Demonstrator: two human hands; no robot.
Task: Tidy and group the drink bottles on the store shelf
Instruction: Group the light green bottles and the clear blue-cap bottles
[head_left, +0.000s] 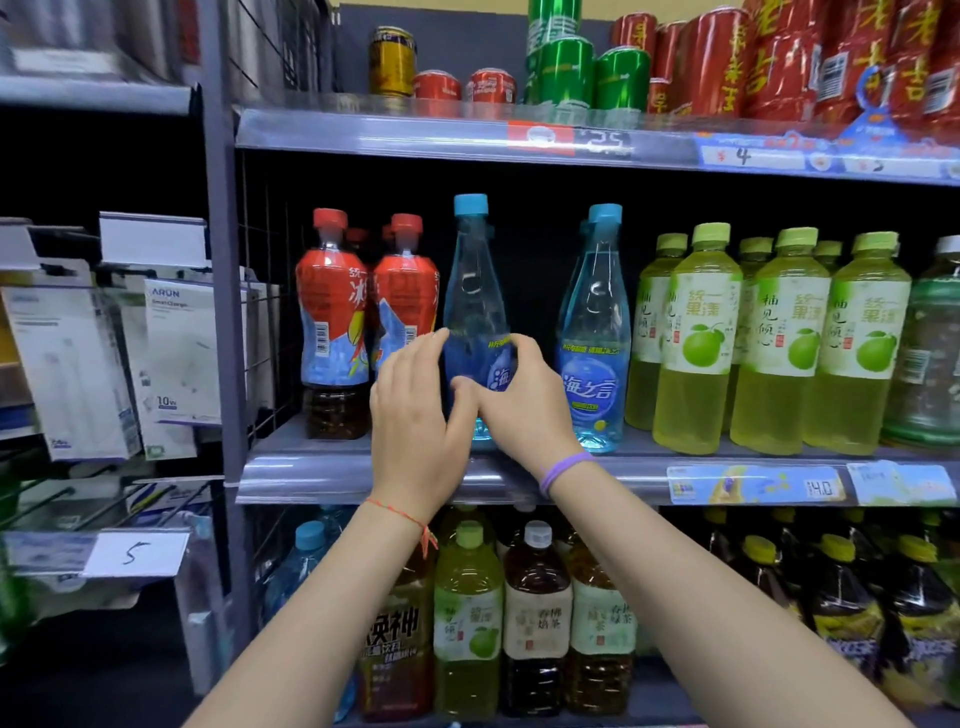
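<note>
Both hands, left hand (415, 410) and right hand (524, 400), are cupping and gripping the blue bottle (475, 291) standing upright on the middle shelf (597, 470), apparently steadying it to slide toward its matching bottle (595, 332) nearby.

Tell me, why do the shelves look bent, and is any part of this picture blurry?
Head view: the wide lens bows the middle shelf edge and the upright post; the top-shelf price strip and the left racks are smeared; the blue bottle between both hands stays sharp.

"ARUN" on white box (174, 358)
</note>
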